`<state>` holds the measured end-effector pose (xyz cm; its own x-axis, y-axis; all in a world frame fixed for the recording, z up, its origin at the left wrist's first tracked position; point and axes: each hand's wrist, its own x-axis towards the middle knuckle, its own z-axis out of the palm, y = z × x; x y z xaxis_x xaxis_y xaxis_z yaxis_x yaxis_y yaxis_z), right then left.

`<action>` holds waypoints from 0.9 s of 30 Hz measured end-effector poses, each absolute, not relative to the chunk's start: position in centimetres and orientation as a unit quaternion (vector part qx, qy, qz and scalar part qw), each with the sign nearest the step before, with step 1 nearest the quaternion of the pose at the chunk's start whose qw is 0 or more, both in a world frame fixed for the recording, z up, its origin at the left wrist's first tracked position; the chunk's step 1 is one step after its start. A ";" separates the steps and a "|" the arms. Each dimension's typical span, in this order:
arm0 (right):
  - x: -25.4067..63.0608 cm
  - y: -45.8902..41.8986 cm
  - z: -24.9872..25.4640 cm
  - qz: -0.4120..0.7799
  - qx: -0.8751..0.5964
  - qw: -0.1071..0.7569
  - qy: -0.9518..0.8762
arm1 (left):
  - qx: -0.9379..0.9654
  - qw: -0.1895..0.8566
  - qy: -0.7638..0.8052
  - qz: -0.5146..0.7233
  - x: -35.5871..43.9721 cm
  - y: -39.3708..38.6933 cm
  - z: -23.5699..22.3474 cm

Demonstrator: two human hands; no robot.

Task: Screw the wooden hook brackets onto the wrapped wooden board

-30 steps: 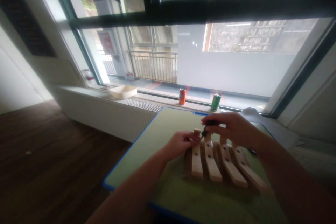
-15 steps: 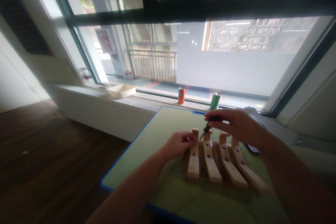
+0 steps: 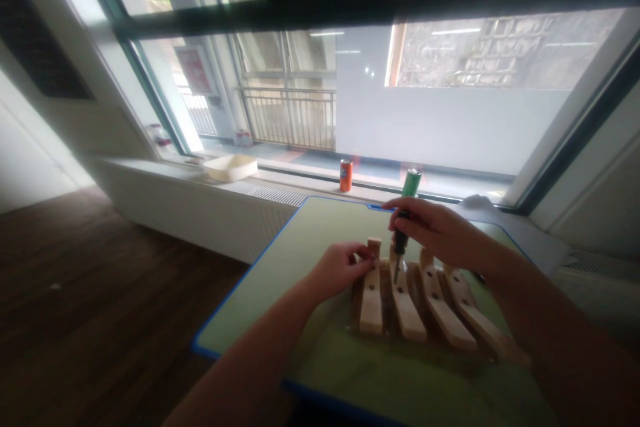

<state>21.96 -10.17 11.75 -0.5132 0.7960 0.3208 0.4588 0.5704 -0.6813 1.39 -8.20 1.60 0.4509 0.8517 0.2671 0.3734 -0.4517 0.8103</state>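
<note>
Several pale, curved wooden slats [image 3: 371, 310] with dark round holes or plugs lie side by side over a brown base [image 3: 387, 320] on the green tabletop [image 3: 280, 267]. My right hand [image 3: 433, 223] is closed round a screwdriver [image 3: 401, 233] with a black handle. Its shaft points down, the tip at or just over the second slat [image 3: 411, 320] from the left, near a dark hole. My left hand [image 3: 343, 267] is pinched at the upper part of the leftmost slat; anything between its fingertips is too small to make out.
An orange can [image 3: 346, 175] and a green can [image 3: 412, 183] stand on the window ledge behind the table. A cream tray [image 3: 231, 170] sits further left on the ledge. Blue edging [image 3: 240, 293] borders the table. Whitish sheets [image 3: 533, 240] lie at the right, beyond my right forearm.
My right hand has turned the screwdriver from slanted to nearly upright and brought its tip from near my left fingers to the second slat. My left hand stays by the leftmost slat.
</note>
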 end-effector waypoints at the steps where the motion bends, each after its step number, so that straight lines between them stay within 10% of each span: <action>1: 21.8 -10.3 11.7 0.310 -0.370 0.315 -0.817 | 0.777 0.348 0.394 0.346 1.4 -8.2 1.7; 9: 20.5 -10.4 10.8 0.484 -0.386 0.206 -0.758 | 0.776 0.340 0.399 0.352 1.5 -8.2 1.7; 14: 19.4 -9.4 9.3 0.518 -0.371 0.319 -0.701 | 0.779 0.344 0.389 0.352 1.5 -8.1 1.3; 27: 20.0 -10.3 10.7 0.242 -0.409 0.110 -0.873 | 0.783 0.311 0.389 0.373 1.6 -7.7 0.3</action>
<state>20.05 -10.34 10.74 -0.6417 0.7669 -0.0067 0.6606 0.5482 -0.5129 1.65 -7.71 0.28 0.4188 0.8413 0.3417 0.3783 -0.5037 0.7766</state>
